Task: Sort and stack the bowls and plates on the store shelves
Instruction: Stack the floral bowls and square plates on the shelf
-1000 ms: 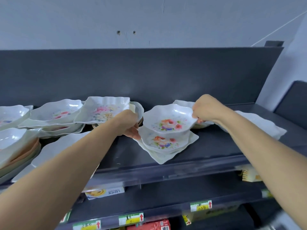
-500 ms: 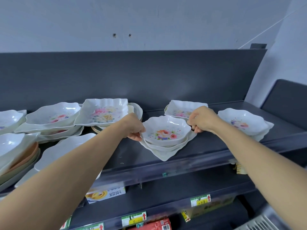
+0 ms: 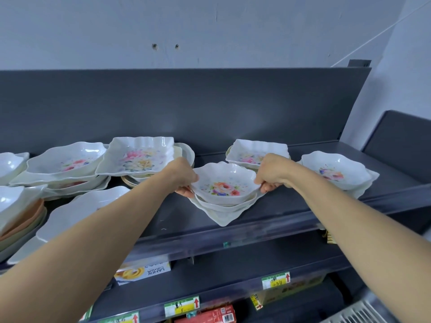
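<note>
On the shelf (image 3: 291,206) front, centre: top bowl (image 3: 225,183) nested in a second bowl, both on a square plate (image 3: 224,219).
Left hand (image 3: 184,177): pinches the top bowl's rim at 9 o'clock, fingertips tucked under.
Right hand (image 3: 271,174): pinches the rim at 3 o'clock, fingers curled.
Handling: looks light, stiff and glossy, so probably slippery; opposite sides of the scalloped rim seem the best hold.
Contents: nothing in it, only a flower print.
Behind, 1 o'clock: square dish (image 3: 256,152), also empty.

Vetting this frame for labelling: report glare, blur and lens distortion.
Head view: wide-angle distortion bows the shelf edge; glare spots on the far-left bowl; white grille at bottom right blurred; floral bowl gripped by left hand and right hand is sharp.
</note>
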Tool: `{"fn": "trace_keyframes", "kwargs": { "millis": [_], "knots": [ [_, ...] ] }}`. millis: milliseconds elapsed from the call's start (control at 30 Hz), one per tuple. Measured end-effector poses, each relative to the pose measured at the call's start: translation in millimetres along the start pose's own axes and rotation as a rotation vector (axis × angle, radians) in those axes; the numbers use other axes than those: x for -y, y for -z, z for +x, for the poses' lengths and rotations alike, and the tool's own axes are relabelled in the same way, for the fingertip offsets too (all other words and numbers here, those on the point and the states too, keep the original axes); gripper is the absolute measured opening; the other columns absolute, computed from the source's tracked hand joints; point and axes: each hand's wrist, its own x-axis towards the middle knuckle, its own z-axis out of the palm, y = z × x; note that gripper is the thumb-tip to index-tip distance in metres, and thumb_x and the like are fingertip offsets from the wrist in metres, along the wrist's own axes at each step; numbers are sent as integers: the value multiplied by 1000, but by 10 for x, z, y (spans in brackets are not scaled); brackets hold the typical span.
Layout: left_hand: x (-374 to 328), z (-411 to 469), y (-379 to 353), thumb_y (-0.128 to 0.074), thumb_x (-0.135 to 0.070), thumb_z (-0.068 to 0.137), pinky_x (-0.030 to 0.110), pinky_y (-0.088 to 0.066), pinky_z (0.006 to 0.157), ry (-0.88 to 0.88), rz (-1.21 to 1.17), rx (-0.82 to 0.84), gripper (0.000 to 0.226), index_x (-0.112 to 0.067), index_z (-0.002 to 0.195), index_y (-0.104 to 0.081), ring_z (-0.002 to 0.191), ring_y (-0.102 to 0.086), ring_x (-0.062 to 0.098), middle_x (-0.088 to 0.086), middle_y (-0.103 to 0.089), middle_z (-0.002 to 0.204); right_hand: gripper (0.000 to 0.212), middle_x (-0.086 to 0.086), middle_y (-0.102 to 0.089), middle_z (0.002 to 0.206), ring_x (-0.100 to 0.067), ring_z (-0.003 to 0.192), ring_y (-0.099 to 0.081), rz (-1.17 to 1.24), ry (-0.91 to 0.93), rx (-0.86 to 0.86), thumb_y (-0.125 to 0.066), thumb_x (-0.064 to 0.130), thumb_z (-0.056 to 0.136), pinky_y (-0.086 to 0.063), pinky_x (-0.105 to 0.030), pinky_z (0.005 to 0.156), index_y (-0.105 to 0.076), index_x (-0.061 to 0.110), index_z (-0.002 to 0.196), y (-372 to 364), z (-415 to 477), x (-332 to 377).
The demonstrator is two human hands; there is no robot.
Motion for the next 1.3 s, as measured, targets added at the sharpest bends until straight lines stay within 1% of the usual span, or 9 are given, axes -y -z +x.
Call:
{"fn": "trace_keyframes", "kwargs": {
  "millis": [133,300,400,567,767,933,1000,1167,1300],
  "knots": [
    [-11,-45,-3,-52,-2,94,31,-58,62,6,11,11,17,0,77,-51,56,-62,26,17,-61,75,15,-16,-67,67,-18,50,-66,54,-41,59,-53,0,91,-58,-24,69,-42,2,101,-16,25,39],
    [-48,-81,-30,-46,8,91,27,-56,49,41,12,3,20,0,73,-49,52,-60,26,16,-58,68,17,-15,-65,56,-16,39,-57,-33,-19,41,-58,9,90,-48,-19,42,-56,-1,77,64,16,-4],
    [-68,-82,-53,-43,10,91,31,-57,56,54,4,-13,21,0,74,-48,52,-60,28,16,-58,68,15,-17,-67,70,-19,44,-57,37,-15,-38,-58,10,89,-46,-18,40,-58,-1,80,139,57,-96],
    [-80,-96,-57,-41,12,92,29,-55,43,78,-5,12,19,2,79,-51,55,-62,28,19,-60,75,10,-14,-67,68,-15,36,-57,62,-39,-156,-55,6,85,-43,-17,35,-56,-1,77,308,159,-307],
    [-74,-95,-22,-43,12,91,28,-55,46,73,11,-66,21,0,74,-45,48,-62,28,18,-58,71,22,-14,-57,66,-22,47,-53,-79,-141,-412,-49,0,81,-39,-20,48,-44,7,60,680,198,-796],
    [-73,-82,-10,-41,11,90,33,-55,52,62,46,-127,20,0,73,-45,48,-61,30,18,-56,66,1,-13,-54,92,-34,92,-60,-209,-303,-526,-52,3,85,-42,-30,68,-52,3,85,859,190,-1221],
    [-74,-62,-36,-43,10,91,29,-54,41,53,77,-130,21,0,73,-45,34,-59,26,17,-57,63,12,-15,-60,106,-36,104,-60,-220,-360,-551,-53,6,85,-46,-33,72,-58,3,96,888,203,-1362],
    [-46,34,-65,-42,7,90,22,-48,33,63,108,-138,18,4,74,-49,37,-57,26,19,-58,59,41,-24,-48,131,-35,109,-57,-142,-435,-570,-55,8,88,-49,-35,82,-52,-3,127,925,235,-1513],
    [-30,105,-92,-48,4,90,24,-50,37,93,137,-101,14,4,76,-49,50,-56,27,20,-57,70,47,-26,-44,133,-30,93,-57,-66,-455,-630,-54,3,90,-46,-31,78,-42,-9,133,944,294,-1584]
  ]
}}
